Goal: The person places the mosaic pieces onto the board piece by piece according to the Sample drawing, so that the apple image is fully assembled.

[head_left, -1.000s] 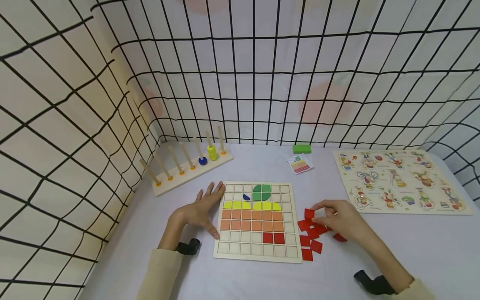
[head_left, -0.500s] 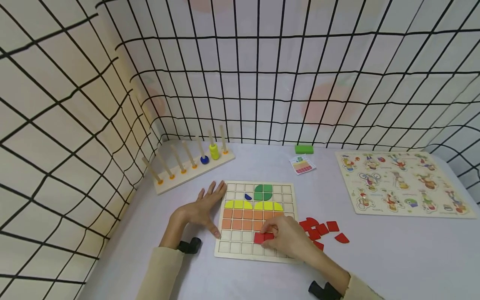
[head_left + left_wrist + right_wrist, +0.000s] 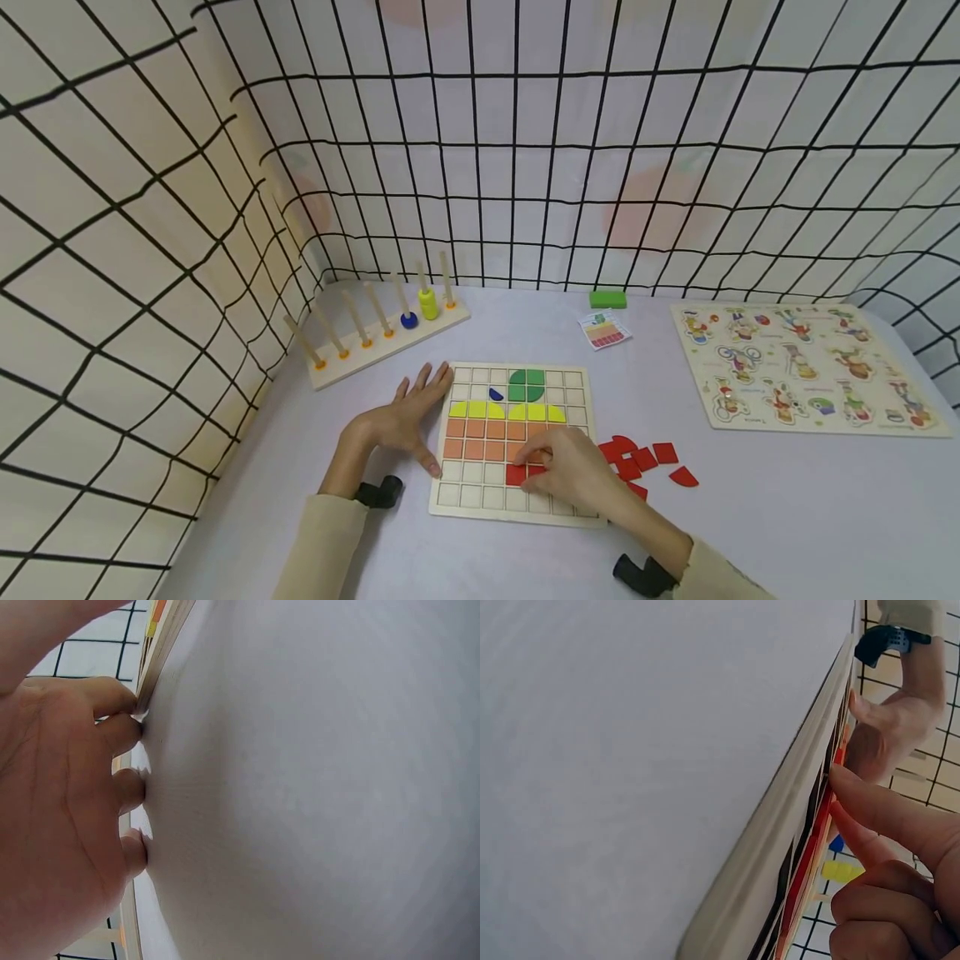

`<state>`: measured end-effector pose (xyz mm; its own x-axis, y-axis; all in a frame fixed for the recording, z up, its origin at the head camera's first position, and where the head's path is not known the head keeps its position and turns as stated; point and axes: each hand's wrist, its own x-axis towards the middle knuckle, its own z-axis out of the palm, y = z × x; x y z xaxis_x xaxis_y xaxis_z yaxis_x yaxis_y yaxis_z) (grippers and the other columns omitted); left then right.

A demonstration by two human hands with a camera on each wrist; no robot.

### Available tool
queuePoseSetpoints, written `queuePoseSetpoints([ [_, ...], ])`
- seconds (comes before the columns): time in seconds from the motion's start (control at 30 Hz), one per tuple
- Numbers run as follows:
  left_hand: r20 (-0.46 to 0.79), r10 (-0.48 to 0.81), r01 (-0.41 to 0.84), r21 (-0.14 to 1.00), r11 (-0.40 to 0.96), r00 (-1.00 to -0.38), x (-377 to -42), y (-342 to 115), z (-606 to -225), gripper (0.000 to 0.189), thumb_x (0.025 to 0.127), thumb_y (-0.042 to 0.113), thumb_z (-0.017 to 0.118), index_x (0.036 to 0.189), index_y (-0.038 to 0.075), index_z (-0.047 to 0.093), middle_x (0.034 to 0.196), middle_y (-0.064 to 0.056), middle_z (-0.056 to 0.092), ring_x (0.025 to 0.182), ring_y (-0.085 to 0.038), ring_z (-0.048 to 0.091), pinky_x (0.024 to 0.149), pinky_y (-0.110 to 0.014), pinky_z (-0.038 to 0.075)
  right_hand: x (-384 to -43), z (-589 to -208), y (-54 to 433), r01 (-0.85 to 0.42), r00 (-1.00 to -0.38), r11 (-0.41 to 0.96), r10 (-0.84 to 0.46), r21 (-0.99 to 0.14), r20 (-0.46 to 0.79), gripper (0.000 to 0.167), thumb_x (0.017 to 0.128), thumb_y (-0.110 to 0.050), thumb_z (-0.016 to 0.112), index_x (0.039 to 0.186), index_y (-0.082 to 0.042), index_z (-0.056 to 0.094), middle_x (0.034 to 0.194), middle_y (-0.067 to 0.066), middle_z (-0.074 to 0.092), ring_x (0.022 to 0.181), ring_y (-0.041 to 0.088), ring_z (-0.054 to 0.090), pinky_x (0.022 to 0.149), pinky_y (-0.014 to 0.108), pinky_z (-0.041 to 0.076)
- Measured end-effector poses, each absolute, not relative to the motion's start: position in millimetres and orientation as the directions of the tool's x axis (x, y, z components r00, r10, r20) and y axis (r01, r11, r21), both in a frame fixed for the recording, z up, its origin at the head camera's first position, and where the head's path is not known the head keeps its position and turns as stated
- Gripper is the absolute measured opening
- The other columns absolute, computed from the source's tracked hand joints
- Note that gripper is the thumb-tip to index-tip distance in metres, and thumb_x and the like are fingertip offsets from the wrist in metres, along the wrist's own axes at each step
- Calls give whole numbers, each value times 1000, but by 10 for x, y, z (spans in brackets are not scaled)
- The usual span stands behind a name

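A wooden grid board (image 3: 468, 507) lies flat on the table, bearing green, blue, yellow, orange and red tiles. My left hand (image 3: 393, 425) lies spread along its left edge, thumb at the lower side and fingertips near the top corner. In the left wrist view, the fingertips (image 3: 135, 855) touch down beside the board. My right hand (image 3: 573, 471) reaches over the board's lower right part. Its thumb and index finger pinch a red square tile (image 3: 514, 475) in the row below the orange tiles. The hand hides part of that row.
Loose red tiles (image 3: 643, 459) lie right of the board, several square and some curved. Behind are a picture card (image 3: 604, 329), a green block (image 3: 607, 299) and a pegged stand (image 3: 390, 337). A picture puzzle board (image 3: 810, 367) lies far right. Black netting surrounds the table.
My right hand has carried a red square tile left from the loose pile onto the board, then shifted only slightly. The left hand keeps its place at the edge.
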<state>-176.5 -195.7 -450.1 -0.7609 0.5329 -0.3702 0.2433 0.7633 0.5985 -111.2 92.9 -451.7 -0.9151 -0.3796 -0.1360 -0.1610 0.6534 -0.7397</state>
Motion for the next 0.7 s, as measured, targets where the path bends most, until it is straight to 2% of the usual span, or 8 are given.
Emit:
queuePoseSetpoints([
  [0.17,-368,544,255,599,759,-754,-1774,-1965,-4495,152,57,33,102,167,8,-1,175,-11,-11,161,-35,-20,129,-61,-12,-1119,-4471,1004,-177,-889,632,-431,-754,-153,23,74,-15,93,96,-17,84,55,-6,44,53,7,40,49,19,25],
  [0.2,-367,546,255,602,757,-754,-1774,-1965,-4495,152,57,33,102,167,8,-1,175,-11,-11,161,-35,-20,129,-61,-11,-1125,-4452,1052,-177,-883,620,-443,-764,-156,24,76,-16,92,99,-16,84,59,-6,50,54,7,39,49,19,25],
  [0.27,-366,549,255,606,754,-752,-1776,-1961,-4492,153,57,34,102,167,9,-1,175,-11,-11,161,-35,-20,129,-61,-12,-1141,-4405,1182,-147,-879,616,-440,-774,-182,25,80,-18,89,104,-16,83,59,-5,48,55,8,38,49,19,24],
  [0.4,-360,552,252,617,746,-752,-1779,-1948,-4497,152,56,34,102,167,9,0,175,-11,-10,161,-36,-20,129,-62,-11,-1220,-4354,1633,-71,-916,650,-343,-757,-209,25,86,-21,84,109,-13,81,61,-5,46,56,10,37,49,19,26],
  [0.43,-361,552,252,617,745,-751,-1780,-1945,-4497,152,56,34,102,167,9,0,175,-11,-10,161,-35,-20,129,-61,-11,-1239,-4353,1765,-42,-928,671,-301,-740,-221,26,86,-21,84,110,-13,81,58,-4,38,54,10,37,48,19,26],
  [0.53,-359,553,252,619,744,-752,-1779,-1942,-4499,153,56,34,102,167,9,0,175,-11,-10,161,-36,-20,129,-61,-12,-1277,-4385,2157,28,-945,705,-213,-709,-249,29,88,-19,82,114,-8,78,57,-3,39,51,10,38,45,20,28],
  [0.7,-365,542,242,615,751,-757,-1775,-1949,-4514,153,56,33,103,167,9,1,175,-11,-10,161,-36,-20,129,-61,-12,-1269,-4480,2546,90,-920,690,-219,-718,-326,33,86,-16,82,116,-4,74,58,-2,41,50,9,37,46,22,30],
])
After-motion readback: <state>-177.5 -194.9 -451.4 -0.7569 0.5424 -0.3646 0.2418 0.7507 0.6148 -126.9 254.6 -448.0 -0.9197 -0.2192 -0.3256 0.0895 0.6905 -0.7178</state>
